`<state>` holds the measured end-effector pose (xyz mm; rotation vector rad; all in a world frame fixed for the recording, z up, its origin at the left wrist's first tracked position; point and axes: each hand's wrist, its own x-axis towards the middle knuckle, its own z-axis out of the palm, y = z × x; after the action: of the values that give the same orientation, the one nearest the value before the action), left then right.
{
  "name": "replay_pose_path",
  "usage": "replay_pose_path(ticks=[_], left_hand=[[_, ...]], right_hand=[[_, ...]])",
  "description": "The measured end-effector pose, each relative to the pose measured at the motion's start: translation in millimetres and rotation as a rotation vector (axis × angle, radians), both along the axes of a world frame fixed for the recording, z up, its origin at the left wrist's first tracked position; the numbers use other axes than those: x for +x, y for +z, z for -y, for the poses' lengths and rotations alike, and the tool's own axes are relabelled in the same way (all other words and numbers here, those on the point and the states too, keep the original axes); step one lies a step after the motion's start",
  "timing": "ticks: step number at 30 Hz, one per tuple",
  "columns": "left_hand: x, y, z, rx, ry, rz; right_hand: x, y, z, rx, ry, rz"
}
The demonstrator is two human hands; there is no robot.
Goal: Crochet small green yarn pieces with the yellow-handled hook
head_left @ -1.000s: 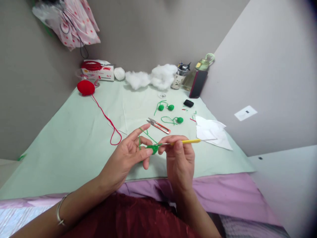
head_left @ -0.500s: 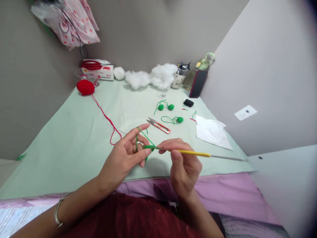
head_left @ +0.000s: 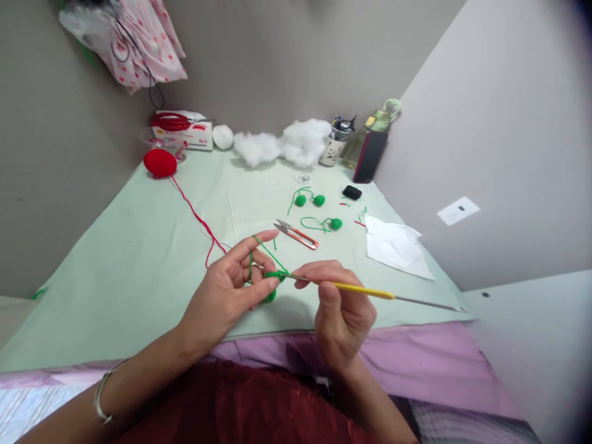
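Observation:
Between thumb and fingers, my left hand [head_left: 235, 280] pinches a small green crochet piece [head_left: 270, 295]. Green yarn [head_left: 269, 251] runs from the piece up over my raised left index finger and winds round the other fingers. My right hand [head_left: 345, 308] is closed on a crochet hook [head_left: 365, 290] with a yellow grip, held like a pen. The hook's left tip meets the top edge of the green piece; its other metal end sticks out to the right. Orange-handled thread snips [head_left: 298, 235] lie just beyond my left fingertips.
Green crocheted balls [head_left: 335, 224] with yarn tails lie beyond my hands. A red yarn ball [head_left: 160, 163] sits at the far left. White stuffing [head_left: 303, 143], a pen cup [head_left: 332, 150], a bottle and a phone [head_left: 370, 156] line the back. White paper [head_left: 396, 246] lies right.
My left hand has shifted slightly left and tilted, showing more of the green piece below the thumb. The hook's right end has swung lower, while its left tip stays at the piece.

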<state>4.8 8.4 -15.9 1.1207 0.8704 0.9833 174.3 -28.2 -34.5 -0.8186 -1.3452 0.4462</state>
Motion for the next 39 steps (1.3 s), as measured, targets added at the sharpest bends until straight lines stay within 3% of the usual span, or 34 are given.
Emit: replay_pose_path(ticks=[5,9,13,16,18,20,22,26,30,32,34,36,39], left_hand=[[0,1.3,0,0.013,-0.011,-0.022],[3,2.0,4,-0.011,0.019,0.028],[4,4.6,3,-0.282,-0.060,0.194],[2,7.5,-2,-0.419,-0.107,0.255],[1,8.5,-4,-0.382,-0.090,0.266],[2,8.3,-3,-0.304,-0.082,0.249],[4,6.5,-1,-0.232,-0.071,0.229],[9,1.9,3,-0.155,0.010,0.217],[9,2.2,1,-0.289,-0.027,0.286],[8,4.4,-3,-0.408,-0.074,0.325],[7,6.3,-5,-0.444,-0.071,0.350],[7,6.6,-5,-0.386,-0.038,0.332],[9,4.4,-2,-0.244,-0.046,0.253]], right_hand=[[1,-0.5,-2,0.004,0.002,0.044],[3,-7.3,0,0.103,-0.100,0.306],[4,-10.5,3,0.203,-0.237,0.586],[2,-4.5,-1,0.104,-0.161,0.286],[2,1.0,-7,-0.007,-0.042,0.018],[1,4.7,-11,-0.093,0.069,-0.110],[-1,5.1,-13,-0.129,0.101,-0.110],[-6,-1.8,-10,-0.036,-0.044,0.089],[-6,-6.4,-5,0.144,-0.204,0.390],[-3,-4.2,-6,0.105,-0.191,0.298],[-1,-0.4,-8,0.001,-0.123,0.074],[-1,2.2,-10,-0.093,-0.017,-0.092],[-3,1.0,-13,-0.162,0.110,-0.139]])
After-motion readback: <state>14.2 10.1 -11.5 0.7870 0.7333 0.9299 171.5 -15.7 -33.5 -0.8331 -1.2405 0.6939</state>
